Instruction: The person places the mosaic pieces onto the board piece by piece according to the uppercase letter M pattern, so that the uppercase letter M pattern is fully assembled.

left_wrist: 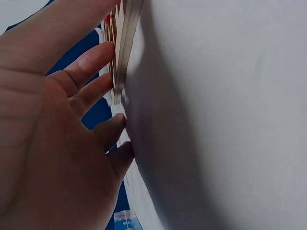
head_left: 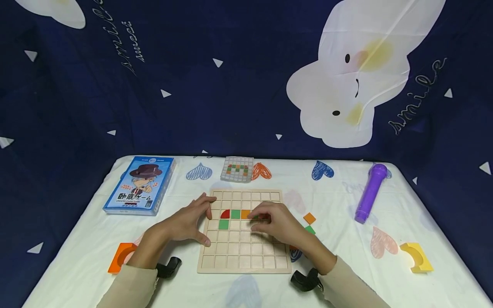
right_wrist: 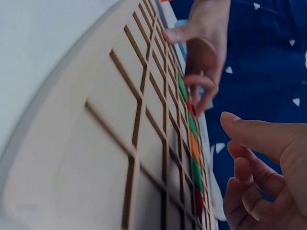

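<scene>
Wooden grid board [head_left: 244, 252] holding red, green, orange tiles [head_left: 235, 214]; right hand [head_left: 275, 222] pinching one there, left hand [head_left: 188, 222] spread on its edge; loose tiles [head_left: 309, 218] just right.

Even, soft overhead light; head view sharp, both wrist views blurred close-up.

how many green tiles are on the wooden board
3 show: one in the row with the red quarter, one below it, one partly under the right hand at. The hand may hide more.
</scene>
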{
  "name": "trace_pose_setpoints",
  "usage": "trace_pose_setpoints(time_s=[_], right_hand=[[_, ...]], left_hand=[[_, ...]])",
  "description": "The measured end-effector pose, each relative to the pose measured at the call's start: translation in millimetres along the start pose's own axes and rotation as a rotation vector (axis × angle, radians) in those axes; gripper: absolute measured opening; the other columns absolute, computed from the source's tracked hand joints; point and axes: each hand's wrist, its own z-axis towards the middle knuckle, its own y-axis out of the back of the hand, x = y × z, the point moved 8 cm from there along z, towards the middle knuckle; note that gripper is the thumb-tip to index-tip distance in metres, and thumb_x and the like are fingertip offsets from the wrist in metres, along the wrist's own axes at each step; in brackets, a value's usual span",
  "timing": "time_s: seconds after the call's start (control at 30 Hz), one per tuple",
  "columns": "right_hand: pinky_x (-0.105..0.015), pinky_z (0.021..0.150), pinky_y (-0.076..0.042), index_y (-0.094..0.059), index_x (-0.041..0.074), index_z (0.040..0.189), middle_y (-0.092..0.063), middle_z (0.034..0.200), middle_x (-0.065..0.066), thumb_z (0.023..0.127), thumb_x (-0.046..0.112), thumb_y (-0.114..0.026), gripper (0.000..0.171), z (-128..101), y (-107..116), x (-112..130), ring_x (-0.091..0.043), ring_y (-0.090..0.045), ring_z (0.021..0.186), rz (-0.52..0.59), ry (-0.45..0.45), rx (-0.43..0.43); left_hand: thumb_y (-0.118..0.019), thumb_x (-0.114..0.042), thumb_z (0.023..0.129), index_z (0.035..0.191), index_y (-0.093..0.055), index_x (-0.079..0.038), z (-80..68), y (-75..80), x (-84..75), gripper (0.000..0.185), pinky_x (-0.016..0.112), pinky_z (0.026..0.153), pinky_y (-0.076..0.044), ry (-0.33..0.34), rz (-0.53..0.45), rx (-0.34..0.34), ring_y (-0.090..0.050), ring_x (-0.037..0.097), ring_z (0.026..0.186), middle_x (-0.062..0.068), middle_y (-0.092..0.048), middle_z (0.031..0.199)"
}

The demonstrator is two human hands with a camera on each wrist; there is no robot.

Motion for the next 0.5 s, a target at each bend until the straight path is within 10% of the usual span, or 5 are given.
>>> trace_pose_setpoints(time_s=[0.5], right_hand=[[-0.027,0.081,-0.059,-0.076,0.016,0.114,-0.073,0.118,0.005,0.085,0.017,-0.083,0.030,-46.6,48.6,-26.9,-0.016,-0.065,0.108,-0.073,0.002,-0.065]], left_hand=[[-0.096,-0.038,0.062,0.096,-0.054,-0.018,0.3,-1.0,-0.5,0.057,0.067,0.128,-0.008,-0.006,-0.015,0.030,-0.010,0.044,0.160,0.013,-0.032,0.167]])
